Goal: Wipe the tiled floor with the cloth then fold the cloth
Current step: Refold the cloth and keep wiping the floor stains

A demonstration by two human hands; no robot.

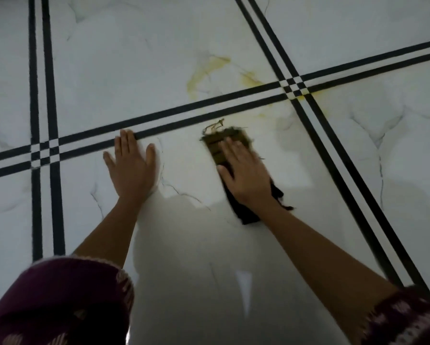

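Observation:
A dark, frayed cloth (215, 145) lies folded lengthwise on the white marble-look tiled floor (139, 78). My right hand (246, 174) presses flat on top of it, fingers spread, covering its middle; the cloth's olive front end and black rear end stick out. My left hand (131, 165) rests palm-down on the bare tile to the left, fingertips touching a black stripe. Yellow stains (209, 68) streak the tile beyond the cloth, and a fainter yellow smear (302, 97) sits at the stripe crossing.
Paired black stripes (184, 113) cross the floor in a grid, meeting at the left (44, 153) and upper right. My maroon patterned sleeves (67, 302) fill the bottom corners. My shadow darkens the tile between my arms.

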